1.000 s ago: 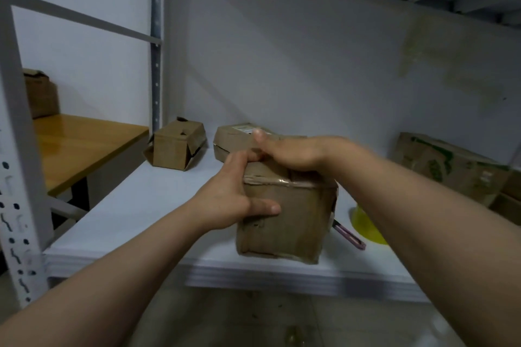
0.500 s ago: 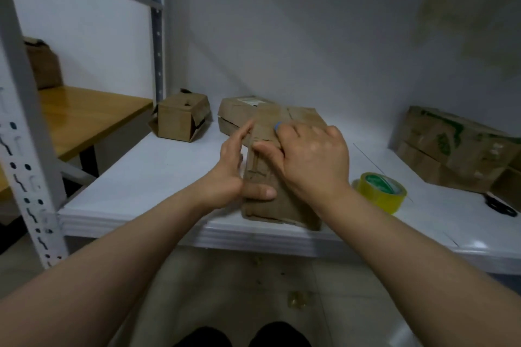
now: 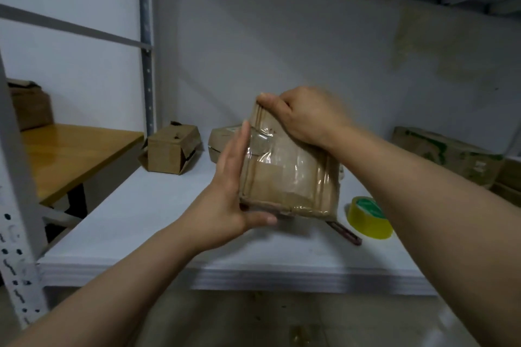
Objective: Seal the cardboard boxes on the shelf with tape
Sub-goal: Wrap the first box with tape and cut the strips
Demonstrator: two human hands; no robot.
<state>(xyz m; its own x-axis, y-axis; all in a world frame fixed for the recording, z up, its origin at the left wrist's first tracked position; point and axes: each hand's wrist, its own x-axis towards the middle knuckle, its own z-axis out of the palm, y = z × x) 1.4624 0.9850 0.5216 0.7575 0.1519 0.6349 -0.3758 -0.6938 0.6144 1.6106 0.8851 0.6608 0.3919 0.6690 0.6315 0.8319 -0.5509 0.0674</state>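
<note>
I hold a small brown cardboard box [image 3: 287, 177] up above the white shelf [image 3: 146, 211], its taped face tilted toward me. Clear tape shines across that face. My left hand [image 3: 228, 191] lies flat along the box's left side with straight fingers, the thumb under its lower edge. My right hand [image 3: 304, 115] grips the top edge, thumb pinching the upper left corner. A yellow tape roll [image 3: 369, 217] sits on the shelf to the right of the box. A dark red-handled tool [image 3: 345, 232] lies beside the roll, partly hidden by the box.
A small open-flapped box [image 3: 172, 148] stands at the shelf's back left, another box [image 3: 225, 139] behind the held one. A green-printed box [image 3: 448, 155] lies at the right. A wooden table [image 3: 73, 155] and grey shelf post [image 3: 17, 205] are left.
The box went from resting near the shelf's front edge to lifted and tilted toward me. My right hand moved from its top face to its upper edge; my left hand flattened against the side.
</note>
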